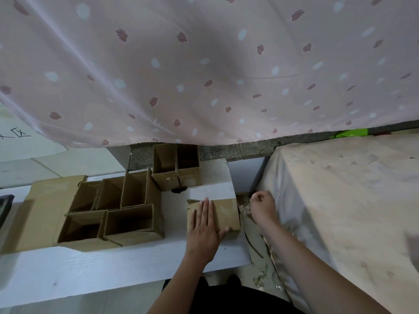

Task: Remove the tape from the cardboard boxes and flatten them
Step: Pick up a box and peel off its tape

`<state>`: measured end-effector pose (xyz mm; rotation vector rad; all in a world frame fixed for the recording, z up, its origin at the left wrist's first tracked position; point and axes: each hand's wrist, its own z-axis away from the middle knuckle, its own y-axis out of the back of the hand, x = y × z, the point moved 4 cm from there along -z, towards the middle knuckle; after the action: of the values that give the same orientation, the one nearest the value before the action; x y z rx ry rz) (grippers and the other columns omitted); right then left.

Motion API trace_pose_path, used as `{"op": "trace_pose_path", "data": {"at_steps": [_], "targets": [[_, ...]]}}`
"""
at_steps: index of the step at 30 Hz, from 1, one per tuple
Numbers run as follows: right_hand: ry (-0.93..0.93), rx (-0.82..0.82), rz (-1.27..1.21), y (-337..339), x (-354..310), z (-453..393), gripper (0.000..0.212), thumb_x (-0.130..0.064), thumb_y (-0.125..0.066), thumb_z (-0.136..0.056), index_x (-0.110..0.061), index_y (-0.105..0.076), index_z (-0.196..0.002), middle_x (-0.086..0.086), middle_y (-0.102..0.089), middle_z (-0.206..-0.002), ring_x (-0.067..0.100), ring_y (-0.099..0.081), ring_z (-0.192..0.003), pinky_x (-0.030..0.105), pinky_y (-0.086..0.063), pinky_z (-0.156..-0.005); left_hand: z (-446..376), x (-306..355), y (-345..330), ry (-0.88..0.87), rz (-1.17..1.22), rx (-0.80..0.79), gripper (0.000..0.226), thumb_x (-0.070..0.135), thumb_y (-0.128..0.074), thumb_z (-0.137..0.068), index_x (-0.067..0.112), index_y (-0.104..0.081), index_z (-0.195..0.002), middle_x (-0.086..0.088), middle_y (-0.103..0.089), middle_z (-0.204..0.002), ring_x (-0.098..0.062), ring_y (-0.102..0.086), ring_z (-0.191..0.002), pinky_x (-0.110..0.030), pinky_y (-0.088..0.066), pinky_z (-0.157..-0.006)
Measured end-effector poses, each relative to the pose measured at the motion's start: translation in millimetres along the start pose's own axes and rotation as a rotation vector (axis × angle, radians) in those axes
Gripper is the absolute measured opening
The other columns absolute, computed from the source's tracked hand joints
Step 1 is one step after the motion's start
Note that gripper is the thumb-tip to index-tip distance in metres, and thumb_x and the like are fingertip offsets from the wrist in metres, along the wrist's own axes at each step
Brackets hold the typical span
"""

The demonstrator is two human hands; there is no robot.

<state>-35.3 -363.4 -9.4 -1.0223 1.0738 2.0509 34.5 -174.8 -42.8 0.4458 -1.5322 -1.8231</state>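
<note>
Cardboard boxes, brown, open-topped, 7 clustered [108,207] left of left hand | small brown cardboard box [223,213] under flat, open left hand [204,230]; could slide | right hand [263,206] curled, seemingly pinching clear tape [244,210]; may tear.

Premises appear domestic, used as an improvised packing corner. A leaf-print curtain [204,64] hangs beyond the hands; a cloth-draped surface [340,189] lies right of the right hand [263,208]; open cardboard boxes [113,209] crowd a white board [90,268] left of the left hand [204,230].
</note>
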Motion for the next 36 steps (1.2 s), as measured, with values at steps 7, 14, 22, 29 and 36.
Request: {"op": "trace_pose_path", "data": {"at_steps": [7, 14, 22, 29, 36], "targets": [[0.088, -0.123, 0.005, -1.9, -10.4, 3.4, 0.008, -0.015, -0.055, -0.101, -0.008, -0.058, -0.102, 0.007, -0.063, -0.090, 0.009, -0.057, -0.066, 0.010, -0.040, -0.045, 3.3, -1.3, 2.7, -0.008, 0.003, 0.000, 0.098, 0.081, 0.010, -0.085, 0.012, 0.030, -0.151, -0.004, 0.038, -0.159, -0.020, 0.035, -0.147, -0.042, 0.014, -0.124], [0.079, -0.322, 0.200, -7.8, -2.4, 11.3, 0.057, -0.006, -0.076, -0.081, -0.016, -0.052, -0.132, -0.003, -0.058, -0.099, 0.017, -0.064, -0.091, 0.032, -0.054, -0.080, 5.3, 3.3, 4.6, -0.029, 0.006, 0.016, 0.098, 0.082, 0.010, -0.083, 0.014, 0.031, -0.151, -0.007, 0.038, -0.158, -0.024, 0.034, -0.147, -0.045, 0.012, -0.123], [0.202, -0.330, 0.253, -8.3, -17.9, 18.9, 0.024, -0.014, -0.077, -0.085, -0.010, -0.076, -0.108, 0.002, -0.074, -0.105, 0.013, -0.068, -0.099, 0.025, -0.053, -0.089, -12.2, 26.1, 25.0, -0.182, -0.077, 0.005, 0.109, 0.054, -0.058, -0.093, 0.022, 0.027, -0.154, -0.013, 0.021, -0.165, -0.030, 0.033, -0.146, -0.048, 0.021, -0.119], [0.248, -0.308, 0.043, -3.9, -23.0, 13.8, 0.027, 0.002, -0.074, -0.084, -0.024, -0.075, -0.076, 0.007, -0.076, -0.086, 0.026, -0.073, -0.086, 0.051, -0.059, -0.085, -18.8, 6.8, 51.0, -0.096, -0.028, 0.087, 0.097, 0.070, -0.066, -0.078, 0.040, -0.015, -0.156, -0.011, -0.019, -0.158, -0.036, -0.017, -0.146, -0.052, -0.019, -0.116], [0.296, -0.263, -0.038, 10.1, -39.8, 5.2, 0.017, -0.016, -0.077, -0.086, -0.029, -0.077, -0.076, -0.010, -0.076, -0.077, 0.002, -0.070, -0.074, 0.026, -0.054, -0.076, -14.5, -32.0, 61.1, -0.037, 0.524, 0.282, 0.088, 0.058, -0.085, -0.061, 0.041, -0.040, -0.135, 0.002, -0.024, -0.146, -0.024, -0.036, -0.132, -0.039, -0.044, -0.104]]}}
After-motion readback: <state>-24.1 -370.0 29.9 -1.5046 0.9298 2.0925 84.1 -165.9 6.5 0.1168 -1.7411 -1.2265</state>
